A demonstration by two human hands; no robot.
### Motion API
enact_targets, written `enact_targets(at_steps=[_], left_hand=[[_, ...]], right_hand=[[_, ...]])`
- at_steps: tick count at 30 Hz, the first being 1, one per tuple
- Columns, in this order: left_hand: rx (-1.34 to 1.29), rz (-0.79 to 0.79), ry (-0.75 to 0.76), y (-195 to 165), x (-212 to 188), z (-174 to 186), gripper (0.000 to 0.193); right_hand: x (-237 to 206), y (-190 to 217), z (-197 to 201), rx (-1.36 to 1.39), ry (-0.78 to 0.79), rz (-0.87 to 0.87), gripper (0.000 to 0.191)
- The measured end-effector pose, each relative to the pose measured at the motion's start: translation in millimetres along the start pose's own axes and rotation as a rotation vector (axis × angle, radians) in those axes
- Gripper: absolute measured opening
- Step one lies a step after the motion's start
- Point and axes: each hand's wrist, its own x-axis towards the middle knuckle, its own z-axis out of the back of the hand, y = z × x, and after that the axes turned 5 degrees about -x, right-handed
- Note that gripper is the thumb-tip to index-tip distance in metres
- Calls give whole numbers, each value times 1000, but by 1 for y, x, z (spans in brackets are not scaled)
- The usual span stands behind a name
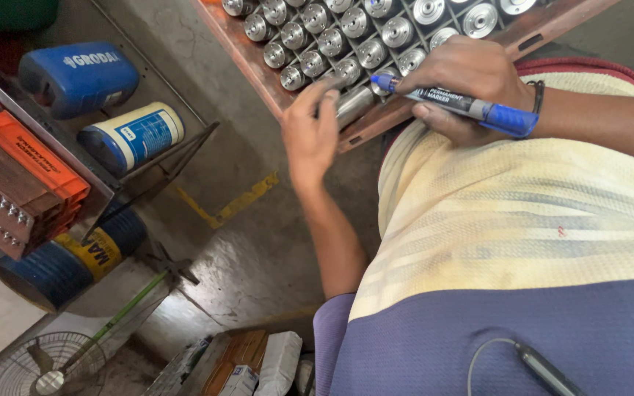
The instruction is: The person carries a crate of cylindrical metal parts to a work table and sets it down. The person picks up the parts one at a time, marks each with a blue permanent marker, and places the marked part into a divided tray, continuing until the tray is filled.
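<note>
Marker lies clamped in your right hand, long axis running left to right, tip aimed left at the tray. Your left hand is closed on a metal cylinder lying slanted at the tray's near edge.

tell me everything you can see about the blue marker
The blue marker is a thick pen with a blue barrel end, a dark printed label band round its middle and a blue tip section. It looks like plastic. It lies nearly level, tip pointing left and slightly up, over the near edge of the tray of metal cylinders. The right hand grips it, fingers over the top and thumb beneath. Its tip sits at a shiny metal cylinder that the left hand steadies.
</note>
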Motion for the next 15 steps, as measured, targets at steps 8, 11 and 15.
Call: enact_targets(at_steps=[8, 11, 15], left_hand=[[454, 203, 6, -7, 0, 1, 35], [399, 246, -31, -15, 8, -4, 42], [56, 138, -12, -15, 5, 27, 53]], right_hand=[[-2, -1, -2, -8, 8, -33, 24], [0, 0, -2, -8, 12, -48, 24], [3, 3, 1, -4, 3, -63, 24]])
